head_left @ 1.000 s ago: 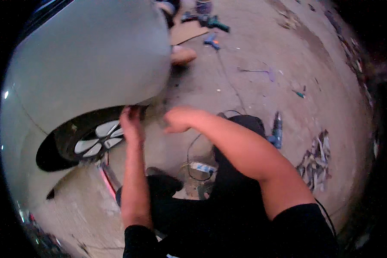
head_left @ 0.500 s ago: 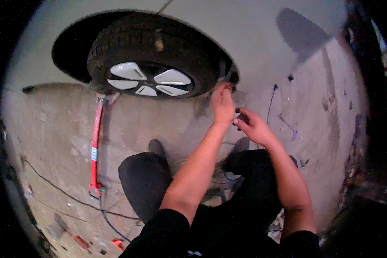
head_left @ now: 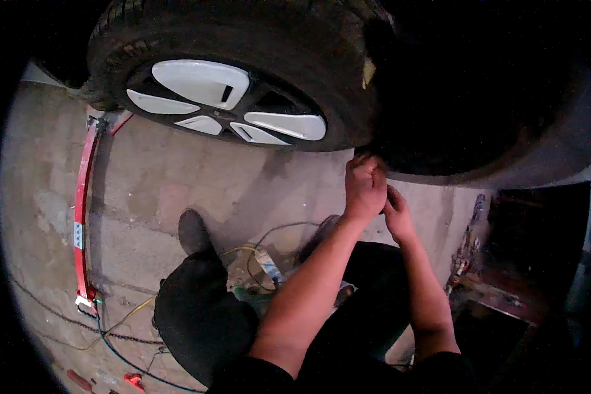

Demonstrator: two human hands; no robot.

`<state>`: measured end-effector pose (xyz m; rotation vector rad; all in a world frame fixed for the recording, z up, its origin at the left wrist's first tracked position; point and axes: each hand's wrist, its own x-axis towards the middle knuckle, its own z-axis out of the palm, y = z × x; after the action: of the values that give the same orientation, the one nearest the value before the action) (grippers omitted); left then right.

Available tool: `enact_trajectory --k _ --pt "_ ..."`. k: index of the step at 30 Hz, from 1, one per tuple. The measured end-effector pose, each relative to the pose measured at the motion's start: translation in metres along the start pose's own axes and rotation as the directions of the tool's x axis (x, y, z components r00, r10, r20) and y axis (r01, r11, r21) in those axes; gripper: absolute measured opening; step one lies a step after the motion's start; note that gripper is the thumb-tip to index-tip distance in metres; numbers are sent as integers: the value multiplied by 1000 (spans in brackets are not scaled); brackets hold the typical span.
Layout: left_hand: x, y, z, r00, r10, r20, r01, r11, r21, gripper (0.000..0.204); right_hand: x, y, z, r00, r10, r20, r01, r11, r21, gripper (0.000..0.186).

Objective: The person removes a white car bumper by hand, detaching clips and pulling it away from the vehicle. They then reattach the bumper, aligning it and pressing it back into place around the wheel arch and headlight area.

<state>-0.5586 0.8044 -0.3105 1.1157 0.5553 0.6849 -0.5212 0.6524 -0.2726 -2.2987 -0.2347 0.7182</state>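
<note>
A black tyre (head_left: 243, 36) on a wheel with white-and-black spokes (head_left: 200, 80) fills the top of the view, under the car's wheel arch (head_left: 466, 176). My left hand (head_left: 366, 188) is raised to the lower edge of the arch, just right of the tyre. Its fingers are curled closed, and whatever they grip is hidden in shadow. My right hand (head_left: 398, 215) is close beside it, slightly lower, with fingers bent in toward the left hand. Part of those fingers is covered, so any small item between them cannot be made out.
Left of my legs, a long red jack handle (head_left: 82, 203) stretches from under the wheel, with a dark hose (head_left: 121, 361) at its near end. A yellow cable (head_left: 134, 308) and a pale bottle-like item (head_left: 267, 264) are by my knees. Dark clutter (head_left: 499, 295) stands at right.
The view has shifted, so the wheel looks larger and nearer and the dark arch now shows above my hands. My right hand has come up against the left, its fingers less spread.
</note>
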Motion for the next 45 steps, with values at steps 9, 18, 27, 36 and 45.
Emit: enact_trajectory --k 9,18,27,36,45 --pt "2 7 -7 998 19 61 -22 999 44 18 9 -10 1 994 33 -106 -24 996 83 23" --pt "-7 -3 -13 995 44 93 -48 998 33 23 -17 -33 5 998 -47 -50 48 999 20 41" --pt "-17 66 -1 970 243 -16 -243 961 -135 23 -58 -20 -20 938 -345 -24 325 904 -279 41" --pt "-13 36 -4 983 184 3 -184 983 13 34 -78 -35 -48 993 -88 -84 71 981 -178 38" --pt "-11 -8 -19 985 163 55 -170 972 164 36 -62 -30 -32 952 82 296 111 806 -581 37"
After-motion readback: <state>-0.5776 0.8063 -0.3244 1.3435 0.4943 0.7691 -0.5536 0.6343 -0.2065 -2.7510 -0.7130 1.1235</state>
